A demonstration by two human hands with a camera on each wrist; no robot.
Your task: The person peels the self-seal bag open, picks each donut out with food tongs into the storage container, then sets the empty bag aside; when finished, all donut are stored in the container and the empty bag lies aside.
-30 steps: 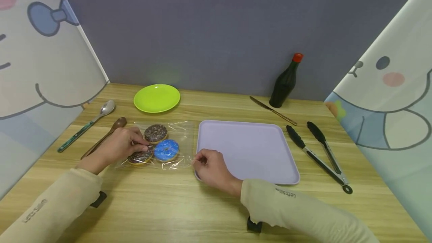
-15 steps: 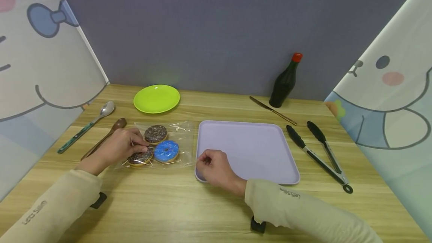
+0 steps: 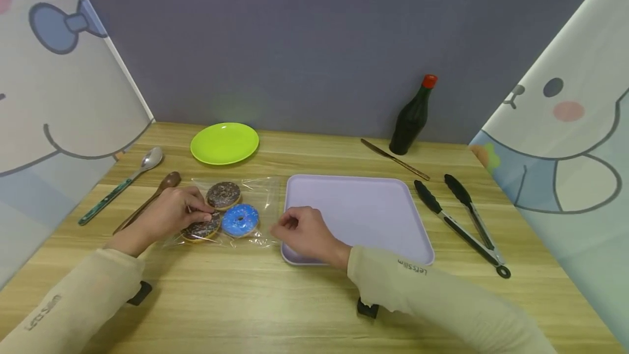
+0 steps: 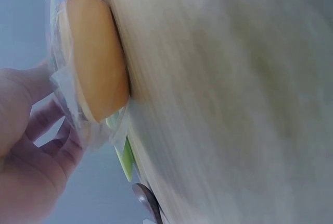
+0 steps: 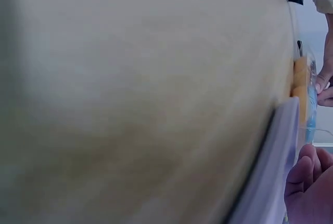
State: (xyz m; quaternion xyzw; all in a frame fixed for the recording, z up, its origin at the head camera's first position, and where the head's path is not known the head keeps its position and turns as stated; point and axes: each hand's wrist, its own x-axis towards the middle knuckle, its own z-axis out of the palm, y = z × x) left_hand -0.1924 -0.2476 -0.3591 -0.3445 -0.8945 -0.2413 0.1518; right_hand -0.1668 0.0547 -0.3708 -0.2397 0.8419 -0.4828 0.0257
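Note:
A clear plastic bag (image 3: 265,195) lies on the table with ring doughnuts inside. Two are dark with sprinkles, one at the back (image 3: 223,194) and one in front (image 3: 200,229); beside them is a blue doughnut (image 3: 240,219). My left hand (image 3: 174,211) pinches the bag's film above the front dark doughnut, partly covering it. In the left wrist view, film bunches at the fingertips beside a doughnut's tan side (image 4: 99,57). My right hand (image 3: 307,234) has thumb and fingers together at the bag's right edge, over the lilac tray's near left corner.
The lilac tray (image 3: 358,217) is right of the bag. Tongs (image 3: 472,228), a knife (image 3: 395,159) and a dark bottle (image 3: 411,116) stand or lie further right. At left are a green plate (image 3: 224,143), a metal spoon (image 3: 120,186) and a wooden spoon (image 3: 152,198).
My right hand shifted slightly right, then came back left over the bag's right edge. The left hand keeps its pinch, and the doughnuts stay in place. The head view has turned slightly.

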